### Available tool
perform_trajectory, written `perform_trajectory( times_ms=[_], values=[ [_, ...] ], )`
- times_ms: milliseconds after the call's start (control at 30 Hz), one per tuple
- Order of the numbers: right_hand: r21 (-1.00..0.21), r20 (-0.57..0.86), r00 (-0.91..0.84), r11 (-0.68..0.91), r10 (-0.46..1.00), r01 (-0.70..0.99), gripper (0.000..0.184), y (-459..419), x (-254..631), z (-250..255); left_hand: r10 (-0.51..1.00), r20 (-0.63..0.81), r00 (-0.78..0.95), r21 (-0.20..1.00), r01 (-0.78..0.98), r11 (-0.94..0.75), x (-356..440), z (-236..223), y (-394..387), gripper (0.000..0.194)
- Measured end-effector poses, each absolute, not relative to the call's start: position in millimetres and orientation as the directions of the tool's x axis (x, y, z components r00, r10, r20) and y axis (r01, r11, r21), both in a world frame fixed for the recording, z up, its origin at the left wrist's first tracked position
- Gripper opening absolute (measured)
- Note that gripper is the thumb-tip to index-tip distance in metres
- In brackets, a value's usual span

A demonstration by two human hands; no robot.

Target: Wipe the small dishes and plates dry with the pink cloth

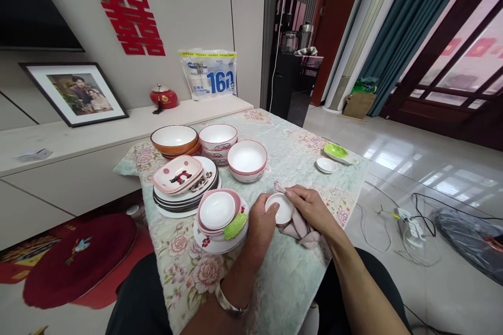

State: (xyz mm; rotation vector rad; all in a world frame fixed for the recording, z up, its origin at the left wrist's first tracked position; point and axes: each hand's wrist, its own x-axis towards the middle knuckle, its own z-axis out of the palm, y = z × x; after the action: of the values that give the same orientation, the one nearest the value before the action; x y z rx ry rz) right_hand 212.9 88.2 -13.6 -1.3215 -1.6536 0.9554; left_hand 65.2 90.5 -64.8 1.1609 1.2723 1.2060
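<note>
"What stood by the table's (283, 272) left edge?"

"The orange bowls (175, 138), toward the far left corner. Just nearer came a stack of plates (184, 201) with a pink dish (176, 174) on top."

"And right of those?"

"Two stacks of red-rimmed bowls (218, 136) toward the far edge. Closer to the near edge sat a low pile (220, 248), topped by a white bowl (217, 210), with a leaf dish (234, 226) against it."

"Where was the small dish (285, 209)?"

"Between the hands, just right of that pile. The left hand (262, 225) pinched its left side, thumb over the inside, other fingers mostly hidden."

"Did the right hand (310, 207) hold it too?"

"That one gripped a cloth (304, 229) bunched against the dish's right rim. Whether its fingertips touched the dish, I couldn't tell."

"Anything farther right?"

"White saucers (326, 165) near the right corner, then a green dish (338, 152), closer to it."
</note>
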Motion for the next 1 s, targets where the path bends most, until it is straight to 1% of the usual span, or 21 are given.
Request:
perform_trajectory(
  times_ms=[133,233,300,367,467,533,600,667,733,833,933,1000],
  values=[
    [-0.771,0.186,-0.235,0.29,0.954,0.567,0.024,84.1,214.4,-10.7,0.993,-0.082,-0.09,0.996,0.036,0.085,66.7,-67.2,90.6,0.014],
    [-0.65,0.197,-0.233,0.305,0.952,0.696,0.02,83.3,213.9,-13.4,0.992,-0.062,-0.109,0.994,0.086,0.071,67.9,-65.4,90.1,0.012],
    [-0.551,0.237,-0.2,0.301,0.951,0.778,0.021,83.4,213.1,-16.2,0.997,0.008,-0.081,0.982,0.19,0.008,68.3,-62.3,88.7,0.009],
    [-0.434,0.3,-0.196,0.316,0.934,0.843,0.024,83.6,212.4,-18.6,0.995,0.098,-0.032,0.937,0.338,-0.082,68.3,-59.3,87.0,0.008],
    [-0.283,0.387,-0.29,0.412,0.875,0.866,0.029,84.0,211.8,-21.2,0.975,0.219,0.031,0.822,0.533,-0.201,68.0,-58.0,86.0,0.009],
    [-0.235,0.419,-0.361,0.484,0.833,0.843,0.031,84.8,211.0,-23.1,0.965,0.258,0.048,0.782,0.576,-0.238,68.3,-59.5,86.5,0.01],
    [-0.245,0.441,-0.361,0.497,0.822,0.833,0.03,86.4,210.0,-25.6,0.962,0.271,0.038,0.784,0.571,-0.244,69.1,-61.6,87.3,0.012],
    [-0.297,0.445,-0.282,0.437,0.85,0.849,0.027,88.6,209.0,-28.4,0.961,0.277,0.001,0.793,0.564,-0.229,70.5,-62.9,87.7,0.012],
    [-0.366,0.411,-0.194,0.356,0.891,0.86,0.024,90.8,208.0,-30.7,0.964,0.263,-0.039,0.809,0.554,-0.198,71.9,-63.2,88.0,0.011],
    [-0.492,0.321,-0.107,0.262,0.941,0.83,0.023,92.5,205.7,-32.3,0.974,0.199,-0.107,0.861,0.494,-0.122,72.8,-63.3,89.4,0.007],
    [-0.617,0.231,-0.06,0.194,0.971,0.763,0.025,92.3,202.8,-33.0,0.981,0.093,-0.17,0.914,0.404,-0.017,72.1,-64.2,91.8,0.003],
    [-0.65,0.216,-0.064,0.192,0.974,0.736,0.025,91.5,201.9,-33.5,0.983,0.054,-0.175,0.929,0.37,0.015,71.5,-64.6,92.7,0.0]
  ],
)
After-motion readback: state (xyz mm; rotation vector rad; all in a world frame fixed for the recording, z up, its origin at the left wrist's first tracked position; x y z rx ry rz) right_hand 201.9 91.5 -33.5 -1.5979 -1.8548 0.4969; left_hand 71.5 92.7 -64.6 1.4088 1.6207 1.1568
